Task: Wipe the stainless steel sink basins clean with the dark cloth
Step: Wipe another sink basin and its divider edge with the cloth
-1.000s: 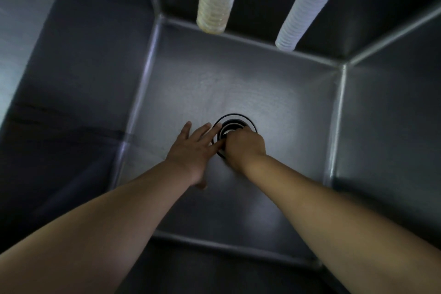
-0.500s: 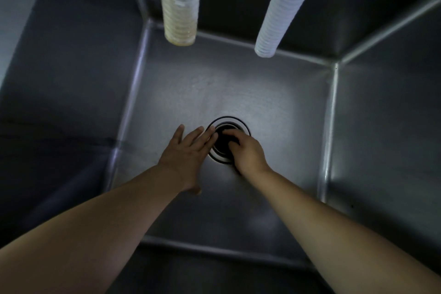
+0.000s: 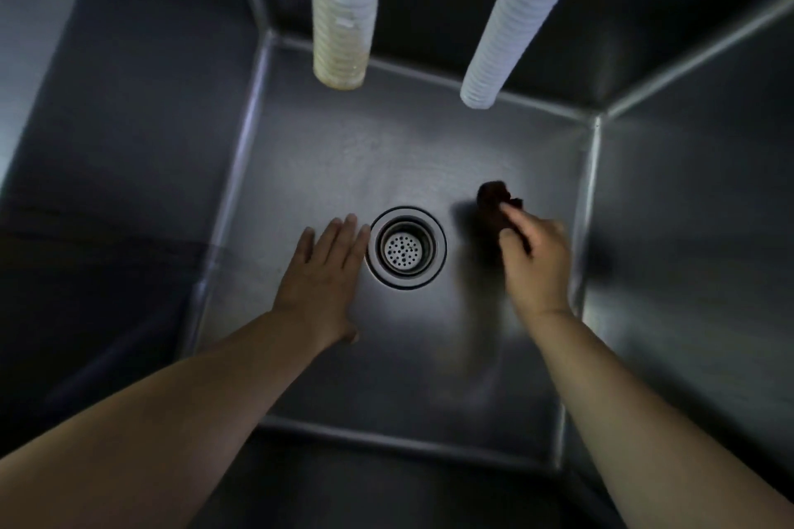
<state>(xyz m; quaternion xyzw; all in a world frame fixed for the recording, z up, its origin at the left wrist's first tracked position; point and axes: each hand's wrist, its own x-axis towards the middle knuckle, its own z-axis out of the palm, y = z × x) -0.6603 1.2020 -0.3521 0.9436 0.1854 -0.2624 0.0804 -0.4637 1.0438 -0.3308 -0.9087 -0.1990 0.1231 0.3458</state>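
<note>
I look down into a deep stainless steel sink basin [image 3: 326, 150]. Its round drain [image 3: 406, 247] with a perforated strainer lies in the middle of the floor, uncovered. My right hand [image 3: 532, 258] grips a small bunched dark cloth [image 3: 494, 202] on the basin floor, right of the drain and close to the right wall; the hand is blurred. My left hand [image 3: 326, 271] rests flat on the floor with straight fingers, its fingertips at the drain's left rim.
Two ribbed hoses hang down from above: a yellowed one [image 3: 341, 9] at the back left and a white one [image 3: 511, 34] at the back right. The basin's steep walls [image 3: 129, 142] close in on all sides.
My right hand has pulled the dark cloth away from the drain to the right, uncovering the strainer. My left hand stays beside the drain's left rim.
</note>
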